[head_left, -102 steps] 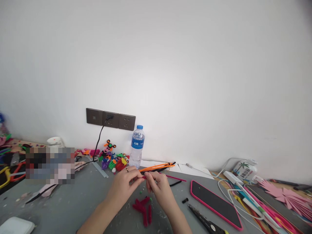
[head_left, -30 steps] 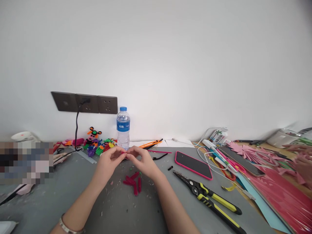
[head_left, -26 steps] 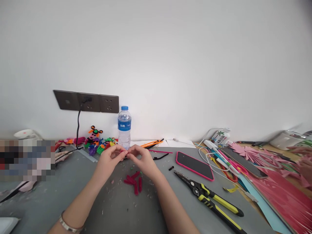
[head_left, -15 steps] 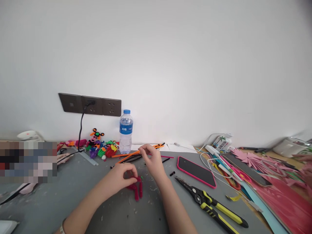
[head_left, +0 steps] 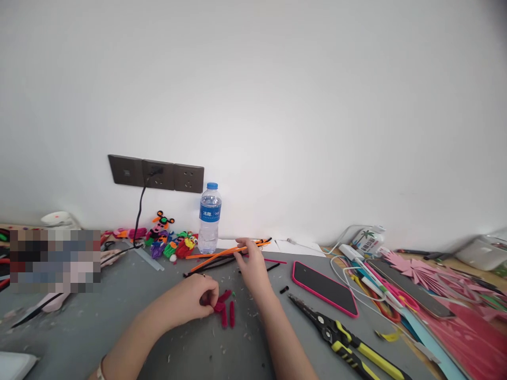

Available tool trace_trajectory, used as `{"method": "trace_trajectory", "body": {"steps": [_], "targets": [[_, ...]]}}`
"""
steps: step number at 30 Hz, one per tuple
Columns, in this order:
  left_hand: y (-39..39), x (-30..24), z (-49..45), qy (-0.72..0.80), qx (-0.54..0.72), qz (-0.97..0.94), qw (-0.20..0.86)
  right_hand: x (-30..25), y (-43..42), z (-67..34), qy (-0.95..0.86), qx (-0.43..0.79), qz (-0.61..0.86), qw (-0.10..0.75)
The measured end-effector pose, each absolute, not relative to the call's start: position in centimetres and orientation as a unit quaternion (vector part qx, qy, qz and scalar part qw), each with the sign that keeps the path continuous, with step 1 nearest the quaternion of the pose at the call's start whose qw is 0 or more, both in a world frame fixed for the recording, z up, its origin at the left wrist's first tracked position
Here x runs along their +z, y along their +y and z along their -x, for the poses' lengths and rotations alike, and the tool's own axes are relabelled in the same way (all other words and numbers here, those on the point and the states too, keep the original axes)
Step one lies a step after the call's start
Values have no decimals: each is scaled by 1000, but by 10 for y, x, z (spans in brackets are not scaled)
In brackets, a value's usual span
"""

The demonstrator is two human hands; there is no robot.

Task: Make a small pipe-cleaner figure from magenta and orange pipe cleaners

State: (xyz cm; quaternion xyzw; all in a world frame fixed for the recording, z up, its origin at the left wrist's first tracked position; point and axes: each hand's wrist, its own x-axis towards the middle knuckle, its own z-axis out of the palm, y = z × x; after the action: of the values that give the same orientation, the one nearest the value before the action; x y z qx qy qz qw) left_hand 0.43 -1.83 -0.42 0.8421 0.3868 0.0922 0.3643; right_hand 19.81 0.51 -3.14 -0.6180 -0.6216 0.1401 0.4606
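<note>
Low on the grey mat [head_left: 186,343], my left hand [head_left: 194,298] is closed in a pinch at a dark pink fuzzy pipe-cleaner piece [head_left: 219,306]. Short lengths of the same pink [head_left: 232,314] lie just right of its fingertips, with a tiny green bit [head_left: 233,293] above them. Farther back, my right hand [head_left: 252,266] has its thumb and fingers closed around an orange pipe cleaner [head_left: 214,259] at the pile. Black pipe cleaners [head_left: 196,271] lie beneath the orange ones, partly hidden by that hand.
A water bottle [head_left: 209,219] stands by the wall beside colourful pipe-cleaner figures [head_left: 160,235]. Rightward lie a pink-cased phone [head_left: 325,289], yellow-black pliers [head_left: 336,332], white cables [head_left: 336,272] and pink paper [head_left: 467,327]. Another person's hand [head_left: 113,257] shows at left, beside a black cord [head_left: 139,216].
My right hand has come down onto the orange pipe cleaners. My left hand has shifted slightly down, and the pink pieces now rest flatter on the mat. The view has tilted slightly.
</note>
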Motion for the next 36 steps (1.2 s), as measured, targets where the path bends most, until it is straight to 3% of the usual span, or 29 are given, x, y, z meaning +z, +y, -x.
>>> {"method": "trace_trajectory", "body": {"steps": [4,8,14,21,32,36], "targets": [[-21,-2,-6,381,91,-844,365,-49,10,-202,-626,97,686,359],[-21,3,-7,387,117,-839,364,-51,10,-199,-668,120,650,341],[-18,5,-6,400,159,-830,353,-36,8,-198,-658,132,624,400],[-18,5,-9,403,146,-801,418,-34,13,-210,-617,146,605,481],[-4,-12,-5,453,224,-837,209,-38,8,-214,-562,85,765,302],[-2,-21,-3,492,195,-826,193,-37,8,-212,-579,108,752,297]]}}
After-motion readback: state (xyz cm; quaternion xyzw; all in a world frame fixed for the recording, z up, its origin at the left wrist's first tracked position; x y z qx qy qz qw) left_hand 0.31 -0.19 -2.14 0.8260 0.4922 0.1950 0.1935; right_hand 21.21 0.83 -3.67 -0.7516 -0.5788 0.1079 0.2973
